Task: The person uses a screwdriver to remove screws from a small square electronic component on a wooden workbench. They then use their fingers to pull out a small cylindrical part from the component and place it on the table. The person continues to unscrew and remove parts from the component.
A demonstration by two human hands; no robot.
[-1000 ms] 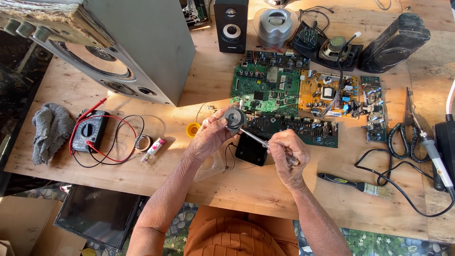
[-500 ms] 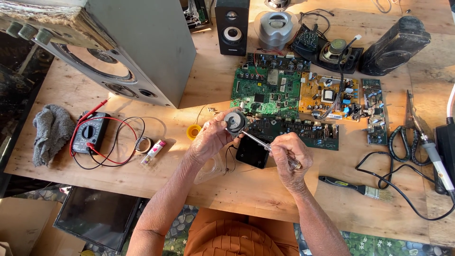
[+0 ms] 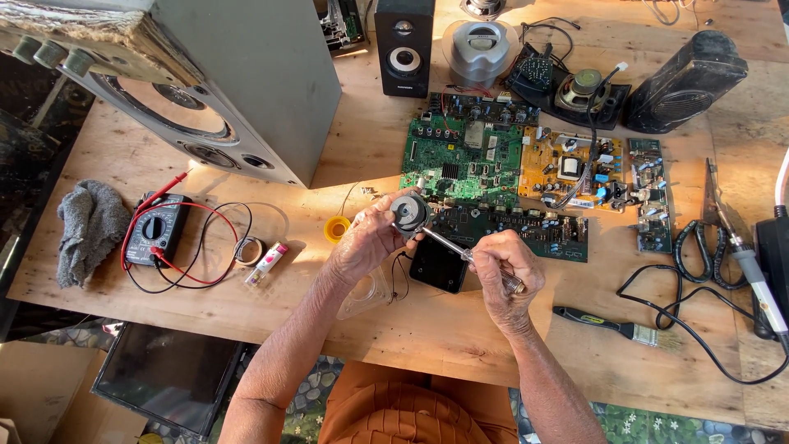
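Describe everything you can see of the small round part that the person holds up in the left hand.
The small round part is a grey metal-looking disc with a darker centre, probably a little speaker, though its details are too small to tell. The left hand grips it by the rim, face turned up toward the camera, above the wooden table just in front of the green circuit board. The tip of a thin metal tool, held in the right hand, meets its lower edge. Thin dark wires hang beneath it.

Both bare forearms rise from six o'clock toward the middle. The left hand (image 3: 366,244) is curled, fingertips pinched toward one o'clock, wrist bent slightly. The right hand (image 3: 505,271) is closed in a fist, knuckles up, thumb side pointing toward ten o'clock.
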